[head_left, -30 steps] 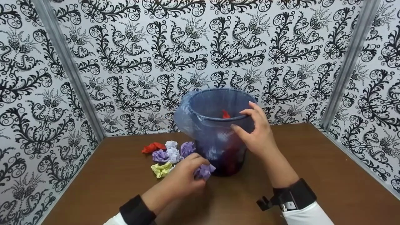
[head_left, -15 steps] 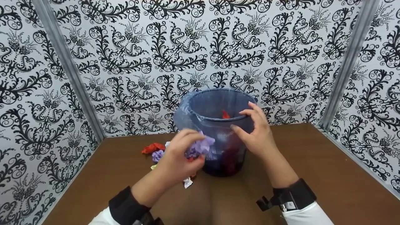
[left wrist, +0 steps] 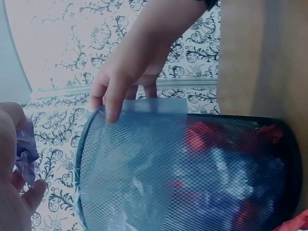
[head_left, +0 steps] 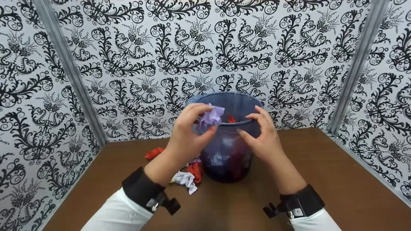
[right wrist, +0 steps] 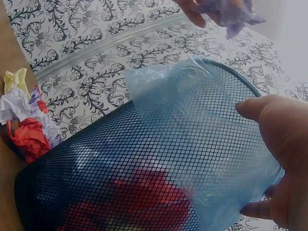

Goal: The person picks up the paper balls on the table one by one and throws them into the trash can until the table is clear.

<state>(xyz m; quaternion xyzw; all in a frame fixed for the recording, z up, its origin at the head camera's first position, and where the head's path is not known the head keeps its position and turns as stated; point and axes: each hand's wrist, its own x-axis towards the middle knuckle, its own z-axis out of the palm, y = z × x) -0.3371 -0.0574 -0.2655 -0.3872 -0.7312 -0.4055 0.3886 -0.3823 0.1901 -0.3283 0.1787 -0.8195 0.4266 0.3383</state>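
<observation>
Head view: left hand (head_left: 188,134) pinches purple paper wad (head_left: 212,116) above bin (head_left: 229,150).

White sleeves (head_left: 118,213), black wrist straps (head_left: 141,189) (small cameras attached), bare hands
</observation>
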